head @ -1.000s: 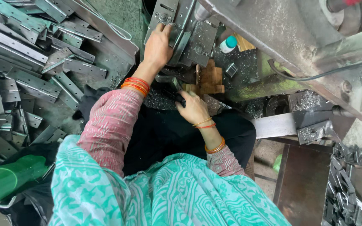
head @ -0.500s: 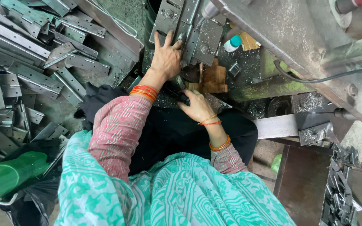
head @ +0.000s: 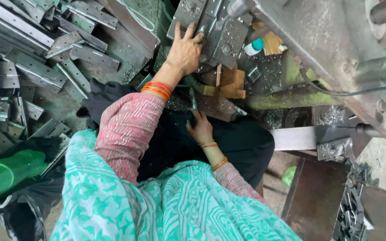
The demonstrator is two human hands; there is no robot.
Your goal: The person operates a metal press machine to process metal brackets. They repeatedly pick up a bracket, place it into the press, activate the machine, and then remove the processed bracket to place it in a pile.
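Observation:
My left hand [head: 185,50] reaches forward, fingers spread flat on a stack of grey hinge-like metal plates [head: 223,39] dusted with metal chips. Orange bangles circle that wrist above a pink patterned sleeve. My right hand [head: 200,129] lies close to my lap over dark cloth, fingers curled upward next to a thin metal bar [head: 192,97]. I cannot make out whether it grips the bar. A small wooden block [head: 229,82] sits between the two hands.
A large heap of grey metal plates [head: 27,67] fills the left. A machine frame [head: 318,53] with a cable runs across the top right. A small white bottle with a teal cap [head: 252,46], a green object [head: 5,172] and a pile of small metal pieces [head: 351,209] lie around.
My left hand has stayed on the plate stack and spread its fingers wider. My right hand has drawn slightly back toward my lap.

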